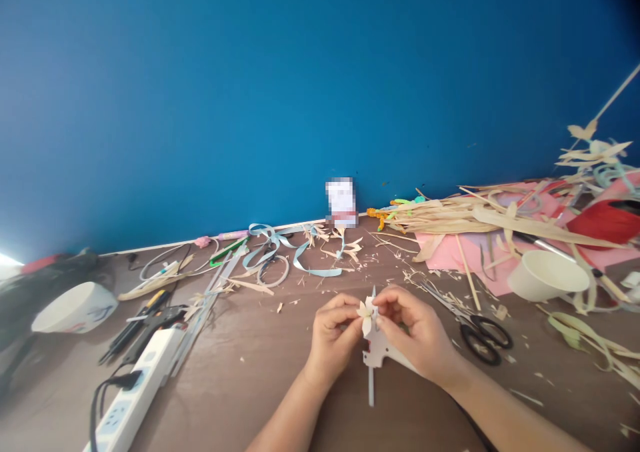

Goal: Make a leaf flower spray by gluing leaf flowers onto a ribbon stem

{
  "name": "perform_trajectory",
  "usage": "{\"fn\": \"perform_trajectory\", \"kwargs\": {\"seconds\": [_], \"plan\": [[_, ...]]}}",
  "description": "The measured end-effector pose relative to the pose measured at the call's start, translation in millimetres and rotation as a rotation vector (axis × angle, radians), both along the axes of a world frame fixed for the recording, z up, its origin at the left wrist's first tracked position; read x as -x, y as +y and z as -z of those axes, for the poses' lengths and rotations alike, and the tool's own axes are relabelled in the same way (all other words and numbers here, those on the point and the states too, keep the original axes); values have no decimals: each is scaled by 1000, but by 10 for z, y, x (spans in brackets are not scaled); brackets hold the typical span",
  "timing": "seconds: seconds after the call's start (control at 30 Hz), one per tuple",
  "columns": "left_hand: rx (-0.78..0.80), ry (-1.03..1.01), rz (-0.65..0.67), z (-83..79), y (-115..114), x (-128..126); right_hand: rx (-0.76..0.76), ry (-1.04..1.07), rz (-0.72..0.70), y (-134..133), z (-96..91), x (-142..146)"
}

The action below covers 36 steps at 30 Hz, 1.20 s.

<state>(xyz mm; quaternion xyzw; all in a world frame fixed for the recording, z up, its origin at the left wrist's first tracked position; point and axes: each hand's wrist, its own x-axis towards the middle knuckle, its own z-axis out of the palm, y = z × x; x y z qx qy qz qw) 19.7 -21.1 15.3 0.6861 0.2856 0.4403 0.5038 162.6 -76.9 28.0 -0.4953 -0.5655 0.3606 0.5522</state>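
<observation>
A small cream flower (367,313), its pointed petals apparently made of dried husk, is held up between both hands. My left hand (336,335) pinches its left side with thumb and fingertips. From the right, my right hand (413,325) grips the flower's other edge, fingers closed and partly hiding it. Below them a white glue gun (376,353) lies on the table, with a translucent glue stick (371,387) poking out of its back. Right of my right hand rest black-handled scissors (485,339).
A white power strip (143,389), a dark glue gun (163,319) and a white bowl (75,309) are at the left. Blue ribbon (315,265) curls near the wall. Dried husks (465,215), pink paper (450,252) and a paper cup (547,279) crowd the right.
</observation>
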Motion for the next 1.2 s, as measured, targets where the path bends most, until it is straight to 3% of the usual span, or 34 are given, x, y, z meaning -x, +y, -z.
{"fn": "perform_trajectory", "kwargs": {"seconds": [0.2,0.63,1.07,1.2], "plan": [[-53,44,-2,-10,-4,-21,-84,-107,30,11,-15,-5],[-82,106,6,-15,-11,-21,19,-141,79,5,21,15],[-62,93,-30,-16,-33,-51,-46,-133,69,0,4,36],[-35,107,-43,-47,-22,-33,3,-165,87,8,-5,8]]}}
